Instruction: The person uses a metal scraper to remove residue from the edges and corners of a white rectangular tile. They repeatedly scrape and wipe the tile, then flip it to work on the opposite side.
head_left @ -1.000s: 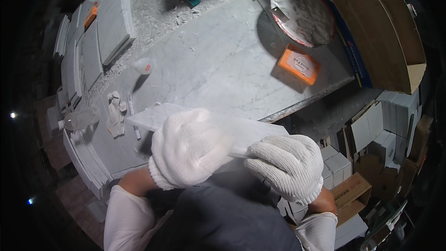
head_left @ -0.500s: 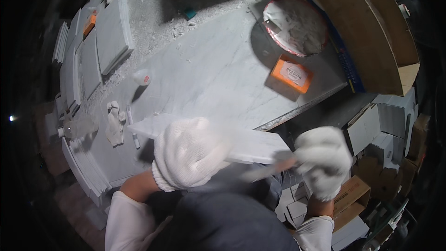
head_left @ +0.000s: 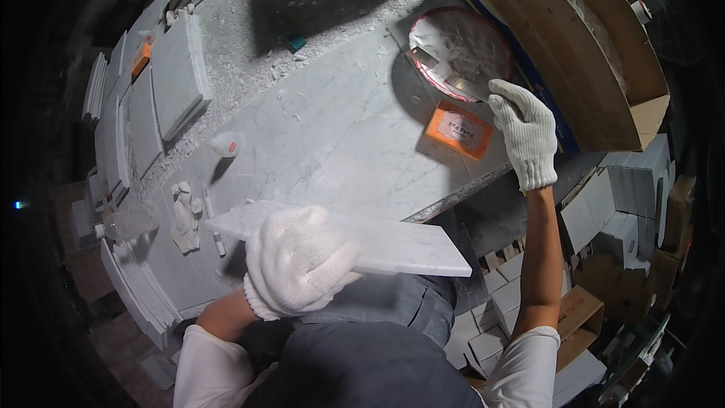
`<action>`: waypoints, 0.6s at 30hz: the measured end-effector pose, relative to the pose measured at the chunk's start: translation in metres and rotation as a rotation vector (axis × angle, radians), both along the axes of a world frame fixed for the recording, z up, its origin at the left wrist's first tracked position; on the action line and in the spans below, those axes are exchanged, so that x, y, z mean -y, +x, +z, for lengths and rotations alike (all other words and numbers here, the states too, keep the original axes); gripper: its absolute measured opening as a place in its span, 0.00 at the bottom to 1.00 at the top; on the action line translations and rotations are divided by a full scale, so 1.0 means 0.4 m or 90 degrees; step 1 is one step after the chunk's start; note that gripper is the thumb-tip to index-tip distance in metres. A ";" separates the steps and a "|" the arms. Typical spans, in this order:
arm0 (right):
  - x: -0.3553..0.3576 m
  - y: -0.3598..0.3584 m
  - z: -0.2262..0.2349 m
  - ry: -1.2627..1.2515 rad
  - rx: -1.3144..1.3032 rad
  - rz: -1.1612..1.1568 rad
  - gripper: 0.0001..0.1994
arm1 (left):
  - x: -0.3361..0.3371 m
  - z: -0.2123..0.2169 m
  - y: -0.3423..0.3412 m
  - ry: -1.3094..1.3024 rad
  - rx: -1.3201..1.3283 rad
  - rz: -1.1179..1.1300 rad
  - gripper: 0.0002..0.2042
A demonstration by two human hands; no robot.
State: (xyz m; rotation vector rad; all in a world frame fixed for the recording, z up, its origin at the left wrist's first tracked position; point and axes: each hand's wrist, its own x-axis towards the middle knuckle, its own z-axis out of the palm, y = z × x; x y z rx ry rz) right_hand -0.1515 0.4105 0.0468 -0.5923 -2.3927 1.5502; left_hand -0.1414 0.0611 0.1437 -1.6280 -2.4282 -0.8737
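Note:
My left hand [head_left: 300, 263], in a white knit glove, is closed around a long white marble-look tile [head_left: 417, 248] held above my lap. Its far left end lies over the table edge. My right hand [head_left: 527, 132], gloved alike, is closed on a putty knife [head_left: 470, 89] whose blade reaches into a round bowl [head_left: 414, 29] with a red rim. White paste or powder [head_left: 474, 44] fills the bowl. A second flat metal scraper [head_left: 423, 57] rests at the bowl's left rim. Right beside the bowl lies an orange hand pad block [head_left: 459, 131] with a white label.
A large open cardboard box [head_left: 544, 38] stands at the far right of the slab table [head_left: 340, 128]. Stacked tiles [head_left: 181, 68] and a loose glove [head_left: 186, 215] lie left, with a clear bottle [head_left: 130, 221]. White boxes [head_left: 638, 181] stand low at right.
My right hand with the putty knife has moved up and away from the tile's right end to the bowl. My left hand still grips the tile, now tilted slightly differently.

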 end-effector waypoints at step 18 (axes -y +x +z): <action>0.007 -0.008 0.014 -0.162 0.078 -0.068 0.18 | 0.008 0.001 -0.003 -0.036 0.040 -0.018 0.21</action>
